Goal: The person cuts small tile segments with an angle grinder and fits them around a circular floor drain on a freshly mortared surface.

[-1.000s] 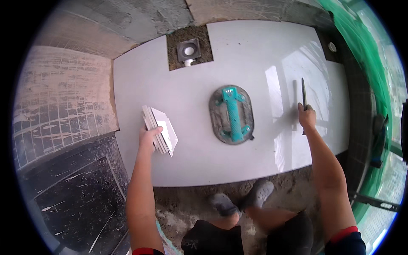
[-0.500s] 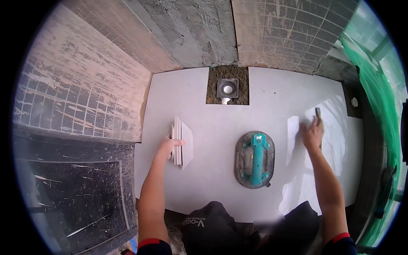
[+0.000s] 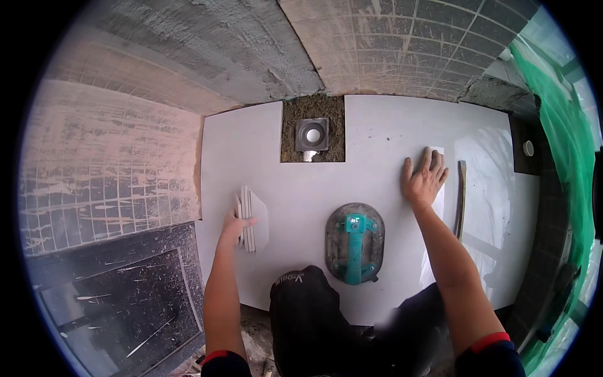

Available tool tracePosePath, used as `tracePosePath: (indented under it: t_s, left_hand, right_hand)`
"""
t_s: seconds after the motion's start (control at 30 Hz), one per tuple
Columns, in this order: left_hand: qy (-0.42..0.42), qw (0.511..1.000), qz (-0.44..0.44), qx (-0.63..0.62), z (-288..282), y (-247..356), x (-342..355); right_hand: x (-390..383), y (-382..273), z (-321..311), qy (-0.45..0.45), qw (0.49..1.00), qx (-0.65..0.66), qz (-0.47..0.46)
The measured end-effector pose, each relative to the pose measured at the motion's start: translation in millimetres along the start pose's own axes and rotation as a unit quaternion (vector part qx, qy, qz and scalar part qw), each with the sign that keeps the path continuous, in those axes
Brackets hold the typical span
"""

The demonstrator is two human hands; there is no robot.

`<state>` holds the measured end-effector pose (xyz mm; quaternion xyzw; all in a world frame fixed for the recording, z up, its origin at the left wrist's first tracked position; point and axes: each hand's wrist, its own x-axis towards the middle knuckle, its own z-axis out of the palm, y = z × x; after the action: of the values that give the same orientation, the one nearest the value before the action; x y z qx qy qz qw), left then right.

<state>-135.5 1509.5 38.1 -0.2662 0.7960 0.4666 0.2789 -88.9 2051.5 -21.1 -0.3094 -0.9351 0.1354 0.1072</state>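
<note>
My left hand grips a stack of white tile offcuts held on edge over the left part of a large pale floor tile. My right hand is spread out, palm down, on the tile's right part, holding nothing. Just right of it lies a long narrow tool or bar. A grey oval suction lifter with a teal handle rests on the tile between my arms, beside my knee.
A square cut-out with a drain is at the back; another with a white pipe end at the right. Tiled and rough-plastered walls border the back and left. A dark panel is at lower left, green netting at right.
I have lowered myself, my knees now over the tile, and the view has shifted. My right hand has let go of the long tool and moved left, fingers spreading. My left hand still holds the stack.
</note>
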Motion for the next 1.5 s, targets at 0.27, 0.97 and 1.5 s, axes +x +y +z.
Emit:
tracePosePath:
  t_s: [0.27, 0.97, 1.5]
  left_hand:
    - [0.092, 0.994, 0.028, 0.044, 33, 26, -20]
    - [0.183, 0.960, 0.054, 0.205, -23, -4, 4]
    - [0.058, 0.997, 0.046, -0.025, -58, -14, -2]
  right_hand:
    - [9, 5, -5, -0.012, 1.000, -0.017, 0.005]
    - [7, 12, 16, 0.003, 0.997, -0.076, -0.028]
    - [6, 18, 20, 0.015, 0.993, -0.106, -0.053]
